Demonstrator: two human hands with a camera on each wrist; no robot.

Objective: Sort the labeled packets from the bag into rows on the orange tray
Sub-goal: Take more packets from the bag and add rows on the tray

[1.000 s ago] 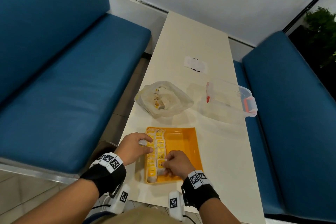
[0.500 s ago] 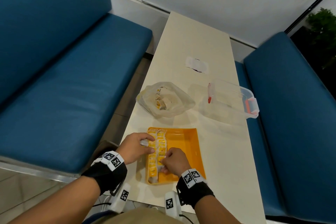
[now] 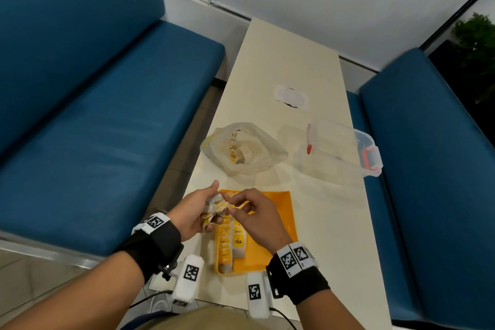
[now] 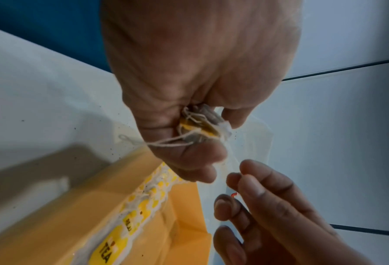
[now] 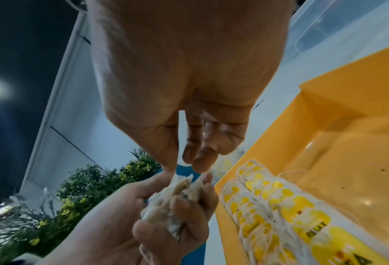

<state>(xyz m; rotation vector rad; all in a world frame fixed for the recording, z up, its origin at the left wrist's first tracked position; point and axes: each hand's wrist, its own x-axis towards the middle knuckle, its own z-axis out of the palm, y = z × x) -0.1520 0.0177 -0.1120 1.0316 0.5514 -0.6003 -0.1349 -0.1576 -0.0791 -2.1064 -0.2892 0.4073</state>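
We note a crumpled bunch of white-and-yellow tea packets with loose strings [image 3: 214, 207] clutched in the left hand [image 3: 191, 211], fingers curled round it, above the near-left corner of the shallow orange plastic tray [image 3: 280, 211]. In the left wrist view the strings [image 4: 173, 141] trail out of the fist.

The right hand [image 3: 255, 215] sits just beside the bunch, thumb and forefinger drawn together at its top edge; in the right wrist view the fingertips [image 5: 198, 165] hover just above the paper, and we cannot tell whether they pinch anything.

Two rows of yellow-labelled packets [image 3: 231, 241] lie lengthwise along the tray's left side, one label reading "TEA". The tray rests on the pale cream bench [image 3: 334, 222], at its near end.

Beyond the tray, a translucent plastic bag [image 3: 243, 150] with more packets inside lies open. To its right stands a clear plastic box with orange latches [image 3: 340, 153]. Farther back lies a small white wrapper [image 3: 291, 94]. Blue padded seats [image 3: 107, 128] flank the bench.
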